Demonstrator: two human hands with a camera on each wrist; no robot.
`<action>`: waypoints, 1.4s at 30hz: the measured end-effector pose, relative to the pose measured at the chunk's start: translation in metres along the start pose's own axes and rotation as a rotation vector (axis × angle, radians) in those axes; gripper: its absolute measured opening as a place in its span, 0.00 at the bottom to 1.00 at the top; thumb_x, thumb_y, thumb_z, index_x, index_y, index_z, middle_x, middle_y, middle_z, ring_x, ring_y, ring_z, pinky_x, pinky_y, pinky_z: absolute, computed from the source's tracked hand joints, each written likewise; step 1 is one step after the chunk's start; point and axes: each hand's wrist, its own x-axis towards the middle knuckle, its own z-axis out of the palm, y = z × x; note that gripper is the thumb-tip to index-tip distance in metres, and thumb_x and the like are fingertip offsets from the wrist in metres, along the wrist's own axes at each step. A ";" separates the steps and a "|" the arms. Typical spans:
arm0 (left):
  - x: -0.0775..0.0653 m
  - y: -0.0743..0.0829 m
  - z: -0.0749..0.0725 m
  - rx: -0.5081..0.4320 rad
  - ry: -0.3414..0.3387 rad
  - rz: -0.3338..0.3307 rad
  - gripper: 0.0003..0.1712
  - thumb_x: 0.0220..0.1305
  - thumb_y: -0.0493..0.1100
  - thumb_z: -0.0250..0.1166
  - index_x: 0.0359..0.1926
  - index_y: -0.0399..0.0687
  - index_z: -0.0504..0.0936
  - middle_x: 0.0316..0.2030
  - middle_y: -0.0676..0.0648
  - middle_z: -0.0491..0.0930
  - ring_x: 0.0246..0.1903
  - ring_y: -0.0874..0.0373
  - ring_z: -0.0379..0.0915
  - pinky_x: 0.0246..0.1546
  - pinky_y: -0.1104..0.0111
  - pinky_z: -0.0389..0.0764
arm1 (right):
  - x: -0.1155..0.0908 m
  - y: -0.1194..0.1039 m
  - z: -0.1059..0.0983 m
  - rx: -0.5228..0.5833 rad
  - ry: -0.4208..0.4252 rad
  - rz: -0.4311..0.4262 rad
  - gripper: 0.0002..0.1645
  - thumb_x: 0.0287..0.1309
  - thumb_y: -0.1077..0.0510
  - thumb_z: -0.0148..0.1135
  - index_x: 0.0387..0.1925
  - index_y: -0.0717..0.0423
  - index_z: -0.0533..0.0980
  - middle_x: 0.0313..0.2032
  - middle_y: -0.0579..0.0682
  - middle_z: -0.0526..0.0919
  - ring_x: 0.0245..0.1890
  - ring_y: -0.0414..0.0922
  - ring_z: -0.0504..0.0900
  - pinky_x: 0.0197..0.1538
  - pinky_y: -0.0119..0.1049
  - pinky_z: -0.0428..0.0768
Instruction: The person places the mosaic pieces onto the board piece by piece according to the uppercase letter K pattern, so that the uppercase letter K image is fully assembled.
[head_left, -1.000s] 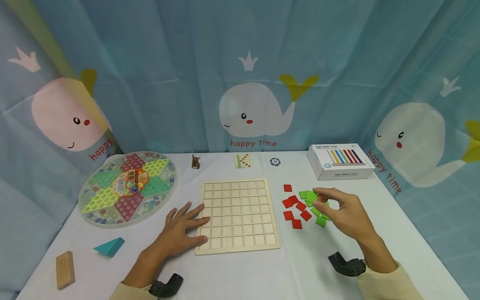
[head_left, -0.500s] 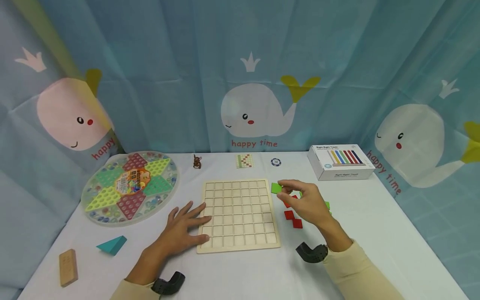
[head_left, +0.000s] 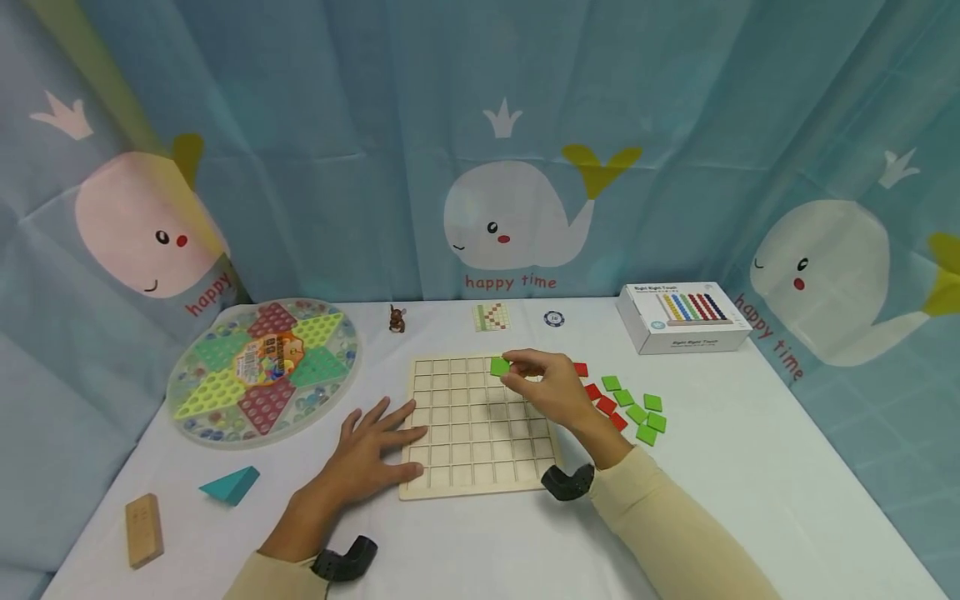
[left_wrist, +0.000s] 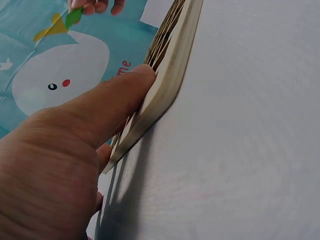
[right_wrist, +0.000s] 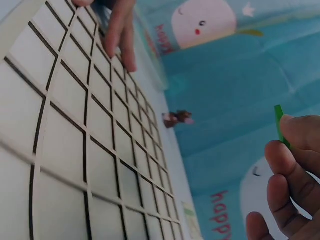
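A pale wooden grid board [head_left: 450, 454] lies in the middle of the white table. My left hand [head_left: 367, 454] rests at its left edge with fingers spread and fingertips on the frame. In the left wrist view the thumb [left_wrist: 115, 100] lies on the board's rim. Between thumb and forefinger my right hand [head_left: 555, 390] pinches a green square tile [head_left: 499, 367], held above the board's far part. The right wrist view shows that tile [right_wrist: 280, 125] edge-on, raised over the grid. Several green tiles [head_left: 647, 434] and red tiles [head_left: 606, 406] lie right of the board, some red ones partly hidden by the right hand.
A round Chinese checkers board [head_left: 262, 367] lies at the left, with a teal wedge [head_left: 232, 486] and a wooden block [head_left: 143, 531] nearer. Along the back are a small brown figurine [head_left: 397, 318], a patterned card [head_left: 491, 317], a chip [head_left: 554, 319] and a white box [head_left: 682, 321].
My right hand has carried one green tile left from the green pile to above the board's far side. More tiles at the right now show. The left hand stays on the board's left edge.
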 end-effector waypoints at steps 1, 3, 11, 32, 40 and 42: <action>0.000 0.000 0.000 -0.001 -0.001 -0.001 0.34 0.51 0.65 0.69 0.57 0.56 0.82 0.68 0.49 0.63 0.70 0.37 0.45 0.61 0.37 0.35 | 0.003 0.002 0.004 0.007 -0.006 -0.003 0.19 0.55 0.62 0.70 0.49 0.63 0.81 0.33 0.50 0.84 0.39 0.49 0.83 0.44 0.46 0.80; 0.000 0.000 0.001 -0.003 -0.002 -0.002 0.34 0.51 0.65 0.69 0.57 0.56 0.82 0.68 0.49 0.63 0.70 0.37 0.45 0.61 0.37 0.35 | 0.008 0.004 0.012 0.011 -0.018 -0.003 0.19 0.55 0.63 0.69 0.50 0.64 0.81 0.34 0.53 0.84 0.39 0.51 0.83 0.44 0.48 0.80; 0.001 -0.001 0.001 0.013 -0.006 -0.009 0.35 0.51 0.66 0.69 0.57 0.56 0.82 0.69 0.49 0.63 0.70 0.38 0.45 0.62 0.38 0.35 | 0.028 0.005 0.036 -0.048 -0.050 -0.018 0.17 0.57 0.63 0.68 0.49 0.62 0.81 0.31 0.47 0.83 0.34 0.44 0.80 0.41 0.38 0.79; 0.001 0.000 0.001 0.017 -0.012 -0.009 0.34 0.51 0.66 0.68 0.58 0.59 0.82 0.69 0.51 0.62 0.70 0.38 0.45 0.62 0.38 0.35 | 0.068 0.033 0.085 -0.197 -0.168 0.186 0.18 0.61 0.56 0.65 0.52 0.56 0.80 0.33 0.43 0.81 0.29 0.39 0.78 0.33 0.34 0.78; 0.000 -0.001 0.002 0.024 0.000 -0.006 0.34 0.51 0.67 0.68 0.57 0.60 0.82 0.69 0.51 0.63 0.70 0.38 0.45 0.61 0.37 0.36 | 0.073 0.032 0.091 -0.305 -0.211 0.177 0.19 0.62 0.58 0.64 0.53 0.60 0.80 0.36 0.48 0.82 0.33 0.41 0.80 0.38 0.37 0.79; 0.000 -0.001 0.002 0.027 0.001 -0.006 0.34 0.51 0.68 0.68 0.57 0.60 0.82 0.69 0.51 0.63 0.70 0.38 0.45 0.61 0.37 0.37 | 0.075 0.031 0.092 -0.317 -0.218 0.177 0.18 0.61 0.59 0.64 0.52 0.61 0.80 0.36 0.49 0.83 0.34 0.41 0.80 0.39 0.37 0.79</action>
